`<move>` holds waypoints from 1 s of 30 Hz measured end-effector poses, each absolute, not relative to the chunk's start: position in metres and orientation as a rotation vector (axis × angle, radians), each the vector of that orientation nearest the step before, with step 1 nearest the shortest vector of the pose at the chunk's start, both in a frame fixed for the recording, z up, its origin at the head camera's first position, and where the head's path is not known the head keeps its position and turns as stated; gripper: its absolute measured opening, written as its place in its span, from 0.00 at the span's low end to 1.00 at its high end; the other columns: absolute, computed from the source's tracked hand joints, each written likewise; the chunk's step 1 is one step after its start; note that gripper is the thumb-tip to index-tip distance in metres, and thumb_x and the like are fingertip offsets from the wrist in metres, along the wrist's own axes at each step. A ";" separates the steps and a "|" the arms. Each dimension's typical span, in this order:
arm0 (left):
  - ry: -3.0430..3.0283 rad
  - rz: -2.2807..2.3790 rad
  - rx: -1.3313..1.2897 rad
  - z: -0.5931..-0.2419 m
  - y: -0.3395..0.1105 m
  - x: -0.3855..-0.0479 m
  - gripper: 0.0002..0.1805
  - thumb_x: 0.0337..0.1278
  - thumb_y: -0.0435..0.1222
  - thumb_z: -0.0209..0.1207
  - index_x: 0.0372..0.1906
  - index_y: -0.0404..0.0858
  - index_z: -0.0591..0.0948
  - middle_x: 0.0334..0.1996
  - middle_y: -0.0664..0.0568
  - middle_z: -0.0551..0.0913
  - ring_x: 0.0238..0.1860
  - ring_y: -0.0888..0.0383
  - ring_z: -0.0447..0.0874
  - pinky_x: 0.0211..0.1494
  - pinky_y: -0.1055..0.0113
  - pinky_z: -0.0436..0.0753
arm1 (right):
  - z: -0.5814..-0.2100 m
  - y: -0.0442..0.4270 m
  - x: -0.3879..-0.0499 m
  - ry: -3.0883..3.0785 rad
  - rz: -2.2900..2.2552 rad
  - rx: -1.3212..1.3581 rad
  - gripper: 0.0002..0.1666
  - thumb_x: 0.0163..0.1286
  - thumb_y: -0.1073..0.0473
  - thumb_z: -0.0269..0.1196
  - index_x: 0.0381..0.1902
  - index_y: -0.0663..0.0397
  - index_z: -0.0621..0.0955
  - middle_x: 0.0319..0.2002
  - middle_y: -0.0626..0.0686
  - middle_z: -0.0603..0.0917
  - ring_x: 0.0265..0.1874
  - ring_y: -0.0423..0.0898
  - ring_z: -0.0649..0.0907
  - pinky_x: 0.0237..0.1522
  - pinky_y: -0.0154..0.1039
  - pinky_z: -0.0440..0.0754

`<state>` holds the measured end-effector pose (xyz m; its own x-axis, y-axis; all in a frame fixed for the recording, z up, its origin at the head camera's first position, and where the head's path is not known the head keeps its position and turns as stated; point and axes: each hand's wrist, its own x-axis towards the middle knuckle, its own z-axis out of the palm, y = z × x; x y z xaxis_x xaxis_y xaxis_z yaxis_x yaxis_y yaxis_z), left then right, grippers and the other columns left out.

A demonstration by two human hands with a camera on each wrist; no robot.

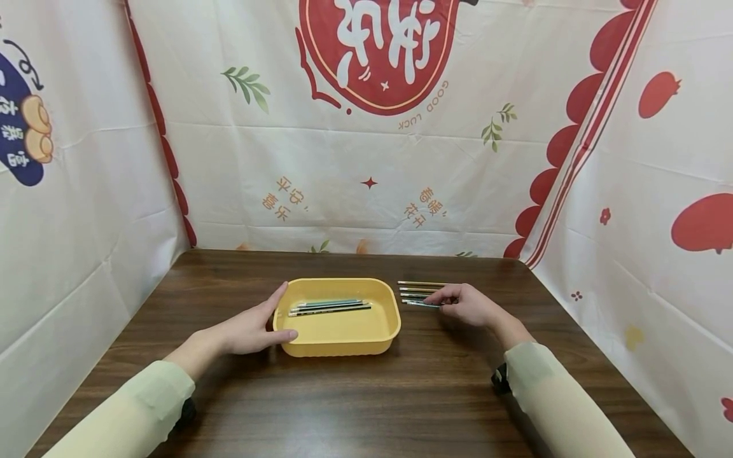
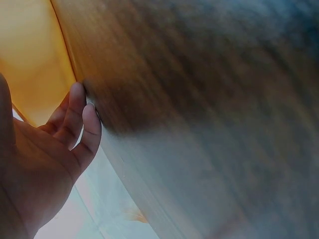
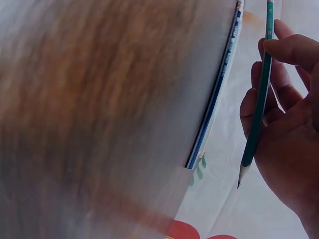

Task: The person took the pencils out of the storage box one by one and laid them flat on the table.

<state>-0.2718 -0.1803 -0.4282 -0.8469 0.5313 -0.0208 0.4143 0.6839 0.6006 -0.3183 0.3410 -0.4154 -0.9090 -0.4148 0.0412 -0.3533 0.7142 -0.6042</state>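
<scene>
Green pencil (image 3: 258, 109) with a sharpened point, right of the yellow tray (image 1: 338, 349) and at the near side of a row of pencils (image 1: 420, 289). Because a single pinch appears to support it, the shaft could swivel and knock its neighbours. It lies between the thumb and bent fingers of the right hand (image 1: 466, 302), its point projecting beside the palm. The left hand (image 1: 249, 327) is spread against the tray's left end, thumb over the rim.

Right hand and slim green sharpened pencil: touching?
Touching. The right wrist view shows the right hand pinching the slim green sharpened pencil, thumb against its side.
</scene>
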 end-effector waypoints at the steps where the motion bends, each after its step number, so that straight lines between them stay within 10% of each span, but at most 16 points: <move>1: 2.702 0.892 0.768 -0.428 -0.180 -0.272 0.64 0.74 0.63 0.64 0.91 0.37 0.37 0.88 0.33 0.53 0.84 0.37 0.65 0.83 0.36 0.68 | -0.417 0.342 -0.319 2.809 -0.956 -0.636 0.19 0.74 0.70 0.64 0.56 0.52 0.93 0.55 0.56 0.90 0.46 0.46 0.80 0.48 0.35 0.80; 14: 2.702 0.882 0.770 -0.429 -0.180 -0.272 0.64 0.74 0.64 0.62 0.91 0.37 0.37 0.90 0.34 0.50 0.85 0.37 0.62 0.84 0.37 0.66 | -0.424 0.341 -0.326 2.801 -0.801 -0.646 0.21 0.75 0.71 0.63 0.56 0.47 0.93 0.57 0.51 0.92 0.57 0.48 0.84 0.59 0.46 0.83; 30: 2.704 0.881 0.768 -0.427 -0.180 -0.271 0.64 0.74 0.64 0.64 0.91 0.38 0.37 0.89 0.33 0.51 0.85 0.37 0.63 0.83 0.36 0.66 | -0.428 0.328 -0.335 2.848 -0.718 -0.702 0.22 0.71 0.75 0.62 0.52 0.50 0.93 0.44 0.51 0.90 0.41 0.44 0.79 0.47 0.41 0.80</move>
